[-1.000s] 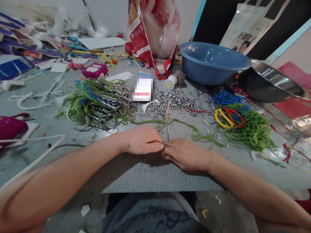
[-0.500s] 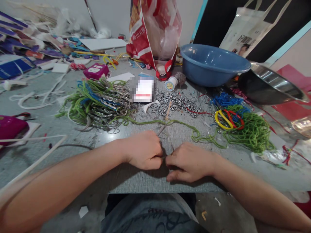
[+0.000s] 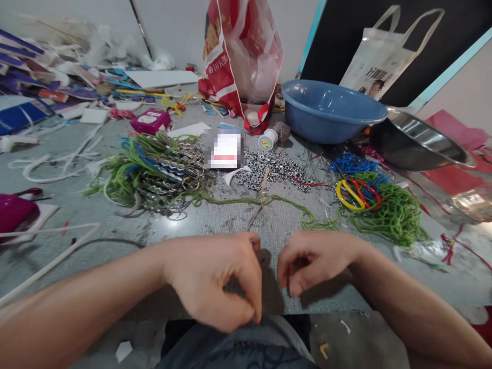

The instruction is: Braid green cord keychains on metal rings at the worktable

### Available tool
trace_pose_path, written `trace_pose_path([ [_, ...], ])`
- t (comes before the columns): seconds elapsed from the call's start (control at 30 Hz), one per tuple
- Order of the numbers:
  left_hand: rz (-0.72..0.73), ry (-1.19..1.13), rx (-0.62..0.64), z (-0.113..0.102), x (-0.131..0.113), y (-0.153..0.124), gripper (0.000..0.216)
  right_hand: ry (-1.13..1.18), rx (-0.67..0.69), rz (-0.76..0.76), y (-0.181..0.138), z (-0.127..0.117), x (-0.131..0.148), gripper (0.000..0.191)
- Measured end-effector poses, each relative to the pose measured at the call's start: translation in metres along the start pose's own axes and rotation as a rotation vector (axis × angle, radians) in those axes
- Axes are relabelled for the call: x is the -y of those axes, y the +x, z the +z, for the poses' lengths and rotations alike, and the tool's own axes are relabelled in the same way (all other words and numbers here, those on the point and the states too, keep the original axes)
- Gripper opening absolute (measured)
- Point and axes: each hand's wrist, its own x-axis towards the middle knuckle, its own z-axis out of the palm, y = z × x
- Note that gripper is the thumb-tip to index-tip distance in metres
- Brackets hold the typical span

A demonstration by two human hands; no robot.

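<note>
Green cord, in front of red bag with translucent plastic inside; thin, slack, wavy. With left hand and right hand narrowly curled; cannot tell whether holding anything.

Room lies between the hands, with green cord across the way beyond.
</note>
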Motion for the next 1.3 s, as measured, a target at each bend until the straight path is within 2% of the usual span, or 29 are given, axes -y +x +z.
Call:
trace_pose_path([
  [0.03, 0.004, -0.056, -0.09, -0.004, 0.003, 0.0, 0.02, -0.044, -0.114, -0.002, -0.001, -0.005, 0.0, 0.024],
  [0.07, -0.025, -0.066, -0.235, -0.007, 0.007, 0.0, 0.022, -0.124, -0.268, 0.019, -0.001, -0.011, 0.0, 0.022],
  [0.17, -0.174, 0.085, -0.622, -0.01, 0.029, 0.003, 0.019, -0.465, -0.755, 0.156, 0.001, -0.033, -0.009, 0.014],
  [0.23, -0.226, 0.208, -0.758, -0.008, 0.047, 0.006, 0.018, -0.657, -0.983, 0.264, 0.003, -0.049, -0.02, 0.013],
  [0.3, -0.229, 0.283, -0.809, -0.004, 0.062, 0.009, 0.014, -0.799, -1.092, 0.369, 0.006, -0.063, -0.031, 0.017],
  [0.4, -0.196, 0.373, -0.829, 0.0, 0.077, 0.011, 0.014, -0.954, -1.1, 0.497, 0.011, -0.076, -0.045, 0.021],
  [0.57, -0.082, 0.645, -0.788, 0.001, 0.084, 0.01, 0.016, -1.083, -1.033, 0.633, 0.019, -0.084, -0.052, 0.022],
  [0.7, -0.062, 0.806, -0.734, 0.001, 0.087, 0.01, 0.018, -1.069, -1.036, 0.664, 0.021, -0.085, -0.05, 0.023],
  [0.9, -0.096, 0.906, -0.662, 0.002, 0.092, 0.008, 0.023, -1.096, -1.012, 0.67, 0.02, -0.082, -0.048, 0.026],
  [1.03, -0.088, 0.962, -0.599, 0.003, 0.091, 0.006, 0.025, -1.059, -1.081, 0.553, 0.02, -0.073, -0.042, 0.028],
  [1.17, -0.099, 0.964, -0.558, 0.004, 0.092, 0.006, 0.024, -0.809, -1.16, 0.259, 0.027, -0.044, -0.029, 0.02],
  [1.23, -0.101, 0.951, -0.531, 0.004, 0.093, 0.006, 0.024, -0.673, -1.122, 0.151, 0.033, -0.025, -0.025, 0.016],
  [1.3, -0.105, 0.94, -0.511, 0.004, 0.094, 0.006, 0.025, -0.593, -1.048, 0.132, 0.039, -0.01, -0.023, 0.015],
])
